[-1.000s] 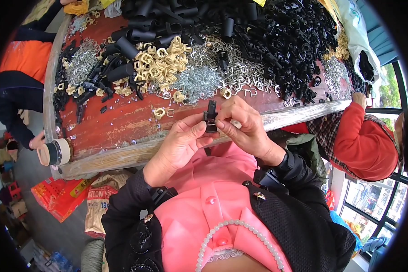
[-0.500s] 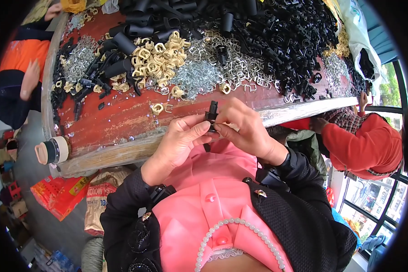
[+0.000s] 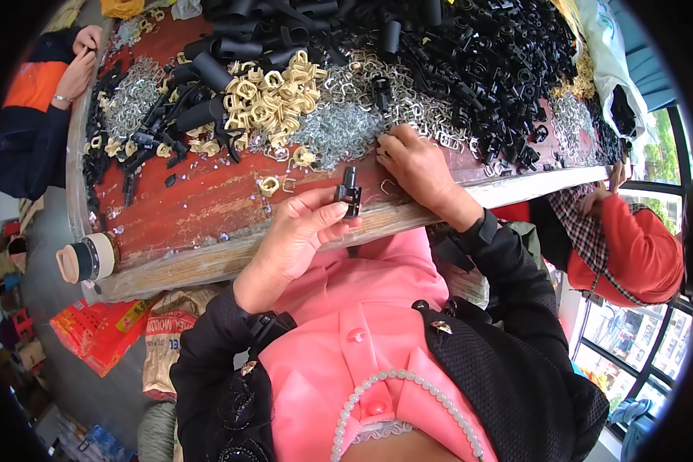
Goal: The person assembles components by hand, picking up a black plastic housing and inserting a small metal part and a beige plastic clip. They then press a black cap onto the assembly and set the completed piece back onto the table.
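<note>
**Clip held up, other hand in the pile**

The left hand point(image 3: 296, 239) is raised above the table point(image 3: 208, 204) edge, fingers pinching a black clip point(image 3: 349, 192) upright. The right hand point(image 3: 416, 165) reaches forward onto the table, fingertips curled into the silver rings point(image 3: 339, 131); whether it grips one is unclear.

A red table point(image 3: 200, 204) with a worn, pale wooden front edge carries heaps of small parts. A big pile of black plastic pieces point(image 3: 470, 54) fills its far side, with black tubes point(image 3: 208, 69) to the left, a cluster of cream-yellow rings point(image 3: 266, 104) in the middle and grey metal clips point(image 3: 335, 131) just beside them. A roll of tape point(image 3: 85, 260) sits at the near left corner.
</note>
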